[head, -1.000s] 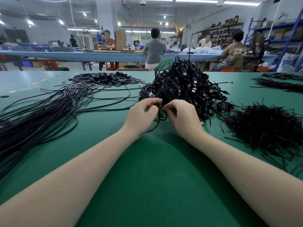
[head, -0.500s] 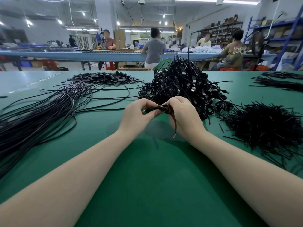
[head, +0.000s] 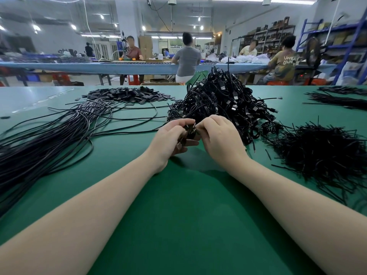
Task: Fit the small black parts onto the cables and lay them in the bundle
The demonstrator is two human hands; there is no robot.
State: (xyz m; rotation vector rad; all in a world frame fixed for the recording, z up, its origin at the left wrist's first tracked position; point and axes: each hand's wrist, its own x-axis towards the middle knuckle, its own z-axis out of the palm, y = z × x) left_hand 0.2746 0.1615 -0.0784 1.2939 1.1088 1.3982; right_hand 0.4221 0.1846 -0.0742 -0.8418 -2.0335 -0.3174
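My left hand (head: 172, 138) and my right hand (head: 219, 138) meet at the table's middle, fingers curled round a small coiled black cable (head: 189, 131) held between them. Just behind them rises a tall tangled pile of black cables with plugs (head: 222, 102). A flat heap of small black parts (head: 129, 95) lies at the back left. Long straight black cables (head: 49, 133) fan out on the left in a bundle. What my fingertips do on the coil is hidden.
A heap of thin black ties (head: 321, 153) lies at the right on the green table (head: 178, 215). More black strands (head: 337, 100) sit at the far right. People work at a long blue bench (head: 99, 67) behind.
The loose cable end that hung below my right hand is gone from sight; the coil is now tighter between both hands, which have closed together slightly.
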